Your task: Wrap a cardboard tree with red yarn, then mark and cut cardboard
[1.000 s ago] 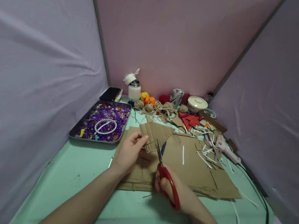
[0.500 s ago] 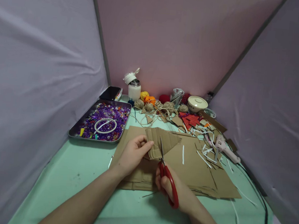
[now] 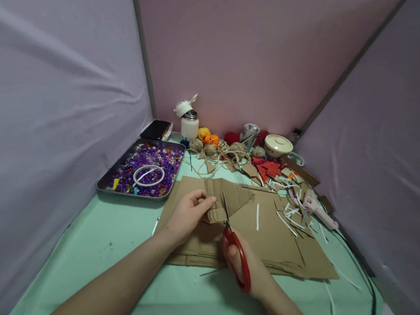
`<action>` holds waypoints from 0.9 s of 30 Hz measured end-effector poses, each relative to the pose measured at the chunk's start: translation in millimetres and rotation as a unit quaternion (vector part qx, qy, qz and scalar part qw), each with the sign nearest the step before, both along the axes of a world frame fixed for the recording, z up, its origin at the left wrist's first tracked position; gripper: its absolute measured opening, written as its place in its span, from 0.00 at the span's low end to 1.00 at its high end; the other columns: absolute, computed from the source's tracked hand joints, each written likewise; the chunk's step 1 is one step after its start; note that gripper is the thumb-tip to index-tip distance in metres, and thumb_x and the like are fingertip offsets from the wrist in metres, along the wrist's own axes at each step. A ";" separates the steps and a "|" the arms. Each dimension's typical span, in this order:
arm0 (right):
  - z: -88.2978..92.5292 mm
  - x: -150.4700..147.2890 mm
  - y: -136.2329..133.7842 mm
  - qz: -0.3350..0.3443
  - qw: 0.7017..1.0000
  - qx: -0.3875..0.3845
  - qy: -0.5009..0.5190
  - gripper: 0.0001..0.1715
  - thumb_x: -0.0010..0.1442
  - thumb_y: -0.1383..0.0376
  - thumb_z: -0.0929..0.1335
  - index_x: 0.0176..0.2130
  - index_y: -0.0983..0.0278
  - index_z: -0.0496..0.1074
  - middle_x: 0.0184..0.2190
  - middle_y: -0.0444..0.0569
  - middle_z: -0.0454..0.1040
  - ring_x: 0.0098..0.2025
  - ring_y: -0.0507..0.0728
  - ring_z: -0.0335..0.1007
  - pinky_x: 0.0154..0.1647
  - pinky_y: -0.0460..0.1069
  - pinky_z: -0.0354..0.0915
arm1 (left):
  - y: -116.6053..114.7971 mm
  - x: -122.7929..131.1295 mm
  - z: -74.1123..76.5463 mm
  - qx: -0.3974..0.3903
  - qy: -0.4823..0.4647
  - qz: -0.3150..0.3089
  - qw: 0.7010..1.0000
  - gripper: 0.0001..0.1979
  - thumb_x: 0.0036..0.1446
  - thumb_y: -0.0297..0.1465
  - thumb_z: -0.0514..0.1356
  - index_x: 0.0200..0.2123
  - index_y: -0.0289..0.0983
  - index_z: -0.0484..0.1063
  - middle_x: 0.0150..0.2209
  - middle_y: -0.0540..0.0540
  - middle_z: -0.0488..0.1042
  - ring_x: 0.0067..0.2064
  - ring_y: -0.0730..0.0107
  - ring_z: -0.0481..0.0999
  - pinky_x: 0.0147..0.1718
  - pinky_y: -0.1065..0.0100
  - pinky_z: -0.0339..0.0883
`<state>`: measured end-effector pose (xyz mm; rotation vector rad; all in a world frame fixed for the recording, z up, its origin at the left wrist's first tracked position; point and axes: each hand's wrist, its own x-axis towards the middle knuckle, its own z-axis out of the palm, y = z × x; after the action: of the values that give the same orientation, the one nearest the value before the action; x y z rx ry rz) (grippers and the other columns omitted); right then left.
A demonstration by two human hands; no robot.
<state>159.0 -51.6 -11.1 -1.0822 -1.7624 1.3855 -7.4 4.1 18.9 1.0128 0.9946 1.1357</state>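
Observation:
My left hand (image 3: 188,214) pinches the left side of a small brown cardboard piece (image 3: 236,198), which tapers to a point on the right. In my right hand (image 3: 242,259) are red-handled scissors (image 3: 241,262), with my fingers wrapped round the handles. The scissor blades lie across the piece near its lower edge, close to my left thumb. Below both hands spreads a stack of larger flat cardboard sheets (image 3: 268,242). A narrow white strip (image 3: 257,217) rests on the top sheet.
A tray of purple beads (image 3: 117,194) with a white ring (image 3: 148,183) stands at left. Yarn balls (image 3: 210,140), a white bottle (image 3: 189,127) and a lidded bowl (image 3: 278,146) line the back. At right lie a glue gun (image 3: 319,210) with its cable and scattered scraps.
The scissor blades have closed somewhat on the cardboard piece, and the handles have drawn together in my right hand. My left hand keeps its grip in nearly the same place.

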 end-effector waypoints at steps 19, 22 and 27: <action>5.9 5.1 1.0 0.016 0.999 -0.021 -0.023 0.31 0.57 0.38 0.56 0.34 0.63 0.58 0.24 0.42 0.58 0.24 0.49 0.50 0.22 0.45 0.51 | 0.2 3.5 -4.0 -0.020 -0.048 0.044 0.998 0.12 0.49 0.37 0.63 0.28 0.35 0.67 0.24 0.53 0.70 0.25 0.76 0.69 0.24 0.75 0.64; 11.9 5.6 -0.3 0.036 0.998 -0.052 -0.014 0.28 0.58 0.41 0.58 0.33 0.63 0.58 0.24 0.42 0.61 0.23 0.49 0.51 0.21 0.44 0.51 | 3.5 1.4 -2.0 -0.006 -0.091 0.109 0.990 0.12 0.49 0.36 0.64 0.25 0.35 0.66 0.23 0.55 0.69 0.24 0.79 0.68 0.22 0.78 0.61; 8.1 -0.5 8.9 -0.063 0.993 -0.101 0.024 0.24 0.55 0.46 0.66 0.32 0.62 0.56 0.22 0.40 0.63 0.20 0.48 0.54 0.20 0.44 0.54 | 3.1 1.5 4.3 -0.031 -0.167 0.129 0.977 0.09 0.49 0.32 0.64 0.34 0.36 0.70 0.33 0.50 0.76 0.32 0.75 0.74 0.29 0.75 0.68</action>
<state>158.5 -42.7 -3.0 -1.2341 -1.5171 1.5209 -6.0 7.2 23.3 0.6260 0.8972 1.4267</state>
